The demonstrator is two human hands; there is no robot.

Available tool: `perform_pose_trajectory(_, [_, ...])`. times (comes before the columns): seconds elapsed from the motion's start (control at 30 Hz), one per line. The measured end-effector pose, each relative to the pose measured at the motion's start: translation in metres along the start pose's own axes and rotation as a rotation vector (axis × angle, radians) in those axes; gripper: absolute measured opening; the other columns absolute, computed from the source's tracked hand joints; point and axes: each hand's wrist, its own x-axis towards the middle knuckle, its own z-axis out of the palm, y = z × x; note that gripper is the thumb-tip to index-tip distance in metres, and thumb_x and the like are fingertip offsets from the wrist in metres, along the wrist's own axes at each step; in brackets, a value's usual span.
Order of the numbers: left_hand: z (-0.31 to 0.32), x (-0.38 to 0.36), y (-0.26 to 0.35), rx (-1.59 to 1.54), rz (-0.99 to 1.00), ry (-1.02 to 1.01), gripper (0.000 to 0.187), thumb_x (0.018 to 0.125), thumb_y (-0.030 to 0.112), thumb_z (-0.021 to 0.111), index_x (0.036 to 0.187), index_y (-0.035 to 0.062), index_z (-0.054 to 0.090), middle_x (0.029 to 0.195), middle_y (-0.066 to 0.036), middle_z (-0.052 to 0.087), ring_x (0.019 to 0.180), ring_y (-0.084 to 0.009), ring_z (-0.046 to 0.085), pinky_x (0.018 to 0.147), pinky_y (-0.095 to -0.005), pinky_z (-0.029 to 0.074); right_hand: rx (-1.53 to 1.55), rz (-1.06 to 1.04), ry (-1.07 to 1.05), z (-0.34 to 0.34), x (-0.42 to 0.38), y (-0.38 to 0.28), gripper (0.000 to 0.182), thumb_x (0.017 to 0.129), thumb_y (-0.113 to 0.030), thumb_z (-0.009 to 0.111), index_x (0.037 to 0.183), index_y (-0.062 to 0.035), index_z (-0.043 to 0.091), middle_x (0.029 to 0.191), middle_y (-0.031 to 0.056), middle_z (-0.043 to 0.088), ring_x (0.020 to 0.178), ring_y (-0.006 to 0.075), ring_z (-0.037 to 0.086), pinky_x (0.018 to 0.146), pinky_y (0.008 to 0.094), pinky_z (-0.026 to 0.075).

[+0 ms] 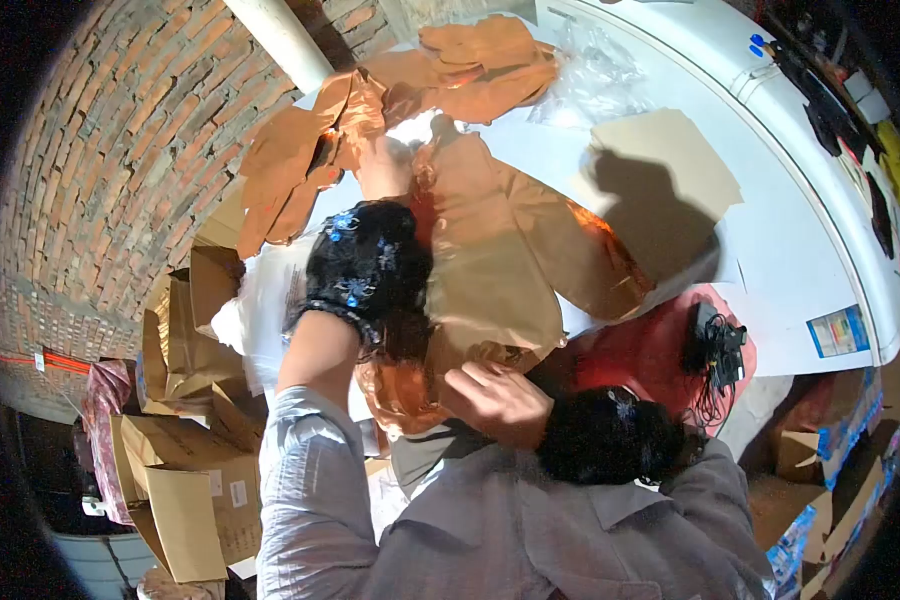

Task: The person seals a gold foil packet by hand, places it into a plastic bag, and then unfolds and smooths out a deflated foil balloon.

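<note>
A shiny brown garment-like piece (490,270) lies spread over a white surface (770,250), with a sleeve-like part reaching right. My left hand (385,168) is stretched forward at its upper left edge, beside more crumpled brown pieces (285,165); its fingers are blurred and partly hidden. Close to my body, my right hand (497,400) has its fingers curled at the lower edge of the spread piece, gripping the material. Black fuzzy cuffs cover both wrists.
More brown pieces (490,65) and clear plastic (595,75) lie at the back. A beige sheet (660,170) is at the right, above a red cloth (630,350) and a black cabled device (713,350). Cardboard boxes (195,500) stand at the left by a brick wall (120,150).
</note>
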Motion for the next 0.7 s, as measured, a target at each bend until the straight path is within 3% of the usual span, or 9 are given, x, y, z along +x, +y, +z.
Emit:
perform_pose_trajectory(0.1, [-0.043, -0.02, 0.012, -0.248, 0.221, -0.209, 0.032, 0.091, 0.024, 0.068, 0.121, 0.0138, 0.063, 0.121, -0.016, 0.061, 0.108, -0.0397, 0.06, 0.089, -0.044, 0.05, -0.016, 0.06, -0.05, 0.005, 0.0, -0.001, 0.02, 0.09, -0.024, 0.067, 0.092, -0.0084, 0.055, 0.082, 0.0089, 0.051, 0.075, 0.0304, 0.06, 0.061, 0.0425, 0.051])
perform_pose_trajectory(0.17, [-0.077, -0.049, 0.025, -0.214, 0.448, -0.282, 0.043, 0.095, 0.028, 0.064, 0.136, 0.0175, 0.056, 0.138, -0.015, 0.054, 0.128, -0.0362, 0.05, 0.104, -0.0444, 0.041, 0.02, -0.013, -0.04, 0.005, 0.001, 0.002, 0.019, 0.09, -0.023, 0.066, 0.092, -0.0081, 0.055, 0.084, 0.0102, 0.053, 0.075, 0.0315, 0.06, 0.063, 0.0445, 0.052])
perform_pose_trajectory(0.2, [-0.096, -0.067, 0.031, -0.012, 0.488, -0.414, 0.051, 0.096, 0.035, 0.062, 0.143, 0.0196, 0.051, 0.149, -0.012, 0.046, 0.141, -0.0313, 0.038, 0.114, -0.049, 0.027, 0.009, -0.056, -0.077, 0.004, 0.0, 0.004, 0.019, 0.09, -0.024, 0.065, 0.094, -0.0076, 0.056, 0.089, 0.0107, 0.054, 0.079, 0.031, 0.061, 0.068, 0.0432, 0.052])
perform_pose_trajectory(0.23, [-0.097, -0.074, 0.026, -0.118, 0.369, -0.523, 0.056, 0.095, 0.046, 0.059, 0.144, 0.0215, 0.05, 0.156, -0.009, 0.038, 0.147, -0.032, 0.029, 0.114, -0.0601, 0.021, -0.003, -0.104, -0.113, 0.002, -0.001, 0.005, 0.02, 0.091, -0.024, 0.065, 0.096, -0.0072, 0.057, 0.094, 0.0113, 0.056, 0.084, 0.0305, 0.061, 0.073, 0.0418, 0.053])
perform_pose_trajectory(0.33, [-0.118, -0.101, 0.019, -0.019, 0.36, -0.603, 0.058, 0.097, 0.049, 0.055, 0.149, 0.0241, 0.045, 0.159, -0.009, 0.034, 0.149, -0.0325, 0.024, 0.115, -0.0598, 0.018, -0.132, -0.282, -0.176, 0.006, -0.002, 0.01, 0.023, 0.092, -0.025, 0.063, 0.103, -0.0054, 0.059, 0.108, 0.0127, 0.058, 0.095, 0.0296, 0.061, 0.084, 0.0386, 0.052])
perform_pose_trajectory(0.43, [-0.138, -0.114, 0.019, 0.028, 0.303, -0.682, 0.059, 0.099, 0.05, 0.053, 0.151, 0.0257, 0.043, 0.161, -0.009, 0.031, 0.151, -0.0327, 0.021, 0.118, -0.0573, 0.015, -0.215, -0.43, -0.215, 0.004, 0.001, 0.009, 0.016, 0.085, -0.023, 0.056, 0.094, -0.01, 0.058, 0.104, 0.0073, 0.053, 0.103, 0.023, 0.054, 0.088, 0.0373, 0.05])
perform_pose_trajectory(0.5, [-0.143, -0.119, 0.015, 0.022, 0.248, -0.704, 0.059, 0.099, 0.052, 0.052, 0.151, 0.0261, 0.042, 0.162, -0.009, 0.029, 0.151, -0.0336, 0.02, 0.117, -0.0585, 0.015, -0.178, -0.404, -0.176, 0.005, 0.002, 0.009, 0.016, 0.087, -0.023, 0.056, 0.095, -0.0099, 0.059, 0.106, 0.0081, 0.054, 0.105, 0.0237, 0.055, 0.089, 0.0369, 0.05])
perform_pose_trajectory(0.53, [-0.141, -0.122, 0.009, 0.039, 0.276, -0.676, 0.06, 0.099, 0.055, 0.047, 0.152, 0.0259, 0.04, 0.16, -0.011, 0.032, 0.149, -0.0353, 0.022, 0.114, -0.0646, 0.016, -0.157, -0.387, -0.157, 0.006, 0.002, 0.009, 0.016, 0.088, -0.023, 0.056, 0.095, -0.0099, 0.059, 0.107, 0.0085, 0.054, 0.106, 0.024, 0.055, 0.09, 0.0367, 0.049])
perform_pose_trajectory(0.7, [-0.143, -0.129, 0.004, 0.08, 0.238, -0.633, 0.06, 0.1, 0.056, 0.046, 0.152, 0.0269, 0.039, 0.16, -0.011, 0.031, 0.15, -0.0355, 0.022, 0.115, -0.0638, 0.016, -0.128, -0.313, -0.174, -0.011, -0.002, 0.003, 0.025, 0.09, -0.028, 0.062, 0.102, -0.0054, 0.062, 0.118, 0.011, 0.058, 0.107, 0.0254, 0.056, 0.092, 0.039, 0.048])
